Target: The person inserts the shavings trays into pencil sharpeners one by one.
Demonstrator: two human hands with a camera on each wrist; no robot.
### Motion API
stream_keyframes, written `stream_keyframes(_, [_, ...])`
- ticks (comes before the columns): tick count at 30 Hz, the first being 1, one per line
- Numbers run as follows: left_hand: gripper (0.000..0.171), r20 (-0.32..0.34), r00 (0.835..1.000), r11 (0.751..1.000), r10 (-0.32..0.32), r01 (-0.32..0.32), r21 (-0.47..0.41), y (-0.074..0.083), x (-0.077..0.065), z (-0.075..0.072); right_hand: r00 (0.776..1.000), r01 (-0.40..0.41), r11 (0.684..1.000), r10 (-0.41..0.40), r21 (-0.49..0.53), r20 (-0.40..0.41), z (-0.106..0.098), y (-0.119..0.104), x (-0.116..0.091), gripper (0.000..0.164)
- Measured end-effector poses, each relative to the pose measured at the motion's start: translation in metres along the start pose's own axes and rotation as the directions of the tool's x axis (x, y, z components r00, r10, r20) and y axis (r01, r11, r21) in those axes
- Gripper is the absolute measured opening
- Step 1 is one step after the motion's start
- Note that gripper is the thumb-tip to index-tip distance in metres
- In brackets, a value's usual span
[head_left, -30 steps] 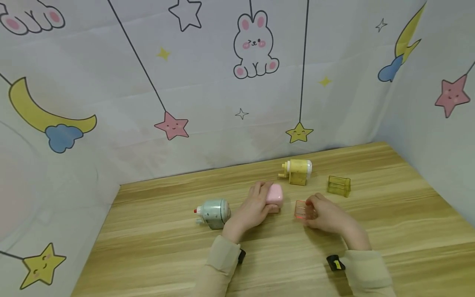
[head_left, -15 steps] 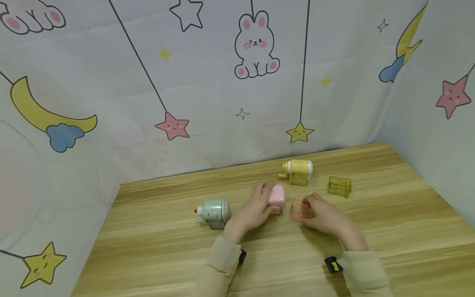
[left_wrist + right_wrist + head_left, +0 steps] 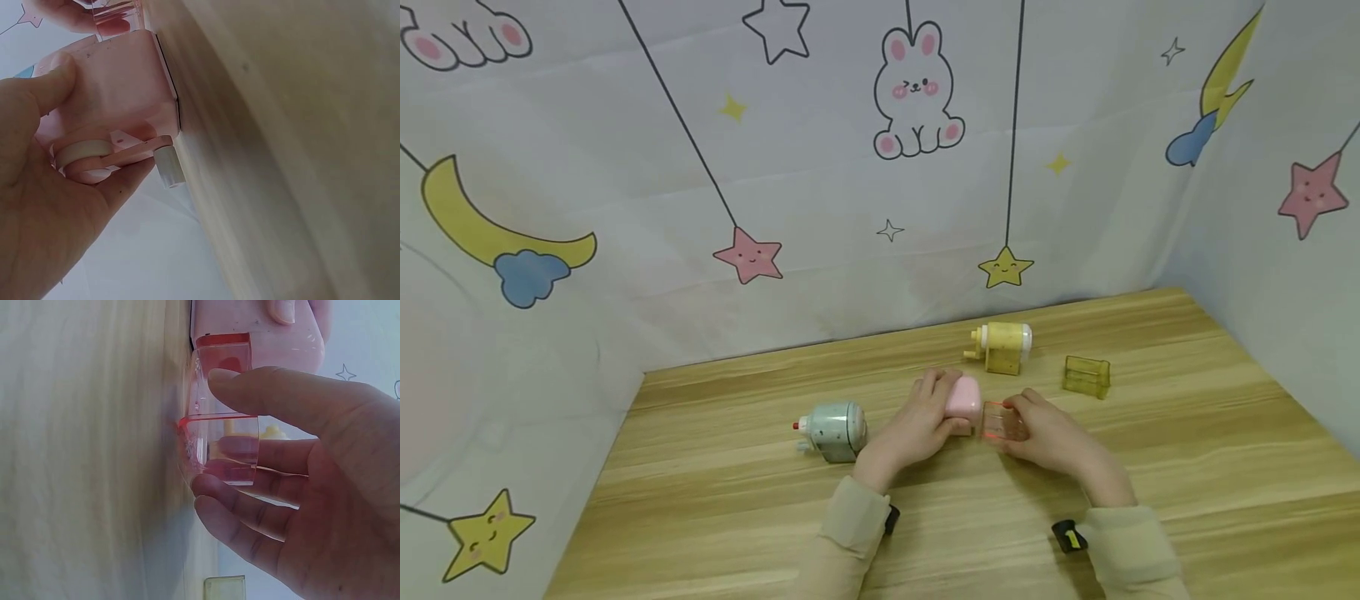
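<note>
In the head view my left hand point(image 3: 913, 429) grips a pink hand-crank pencil sharpener point(image 3: 965, 398) on the table. The left wrist view shows the thumb on one side of its body, with the crank point(image 3: 134, 153) and its pale knob point(image 3: 167, 167) facing the palm. My right hand point(image 3: 1051, 432) holds a clear reddish shavings drawer point(image 3: 994, 420) between thumb and fingers, low over the wood. Seen from the right wrist, the drawer's far end point(image 3: 223, 340) sits right at the pink body point(image 3: 265, 331), lined up with its lower part. Its near end lies among the fingers.
A pale green crank sharpener point(image 3: 835, 432) stands left of my left forearm. Behind the hands is a yellow sharpener point(image 3: 1006, 337), with an olive-yellow clear drawer point(image 3: 1086, 377) lying to its right. A printed cloth wall point(image 3: 820, 308) borders the table at the back.
My right hand has moved left with the clear drawer, narrowing the gap to the pink sharpener. The left hand and the pink sharpener have shifted slightly right.
</note>
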State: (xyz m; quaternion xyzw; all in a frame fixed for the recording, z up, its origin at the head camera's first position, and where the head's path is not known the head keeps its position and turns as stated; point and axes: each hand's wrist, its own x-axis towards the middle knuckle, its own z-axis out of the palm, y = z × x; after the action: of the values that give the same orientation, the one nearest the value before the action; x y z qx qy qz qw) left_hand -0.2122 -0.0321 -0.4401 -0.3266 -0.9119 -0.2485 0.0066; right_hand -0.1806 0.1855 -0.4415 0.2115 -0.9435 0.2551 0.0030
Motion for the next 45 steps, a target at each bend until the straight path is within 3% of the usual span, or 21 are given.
stream_keyframes(6, [0.066, 0.012, 1.000, 1.000, 0.007, -0.007, -0.002, 0.0006, 0.0012, 0.0017, 1.000, 0.012, 1.000, -0.012, -0.012, -0.005, 0.0010, -0.0007, 0.0022, 0.054])
stream_keyframes(13, [0.064, -0.015, 0.998, 0.998, 0.059, -0.059, -0.008, 0.0018, 0.0014, 0.0037, 0.999, 0.032, 0.999, -0.032, -0.011, -0.012, 0.0021, -0.0002, 0.0037, 0.055])
stream_keyframes(30, [0.065, -0.015, 0.997, 0.997, 0.075, -0.075, -0.023, 0.0048, 0.0013, 0.0050, 0.996, 0.076, 0.997, -0.077, -0.019, -0.037, 0.0029, -0.0012, 0.0025, 0.056])
stream_keyframes(38, [0.064, -0.021, 0.994, 0.994, 0.110, -0.111, -0.020, 0.0059, 0.0012, 0.0069, 0.998, 0.066, 0.998, -0.066, -0.016, -0.022, 0.0024, -0.0003, 0.0028, 0.057])
stream_keyframes(45, [0.065, -0.016, 0.995, 0.995, 0.101, -0.101, -0.012, 0.0083, 0.0001, 0.0051, 0.998, 0.058, 0.998, -0.058, -0.015, -0.019, 0.0026, 0.0001, 0.0029, 0.057])
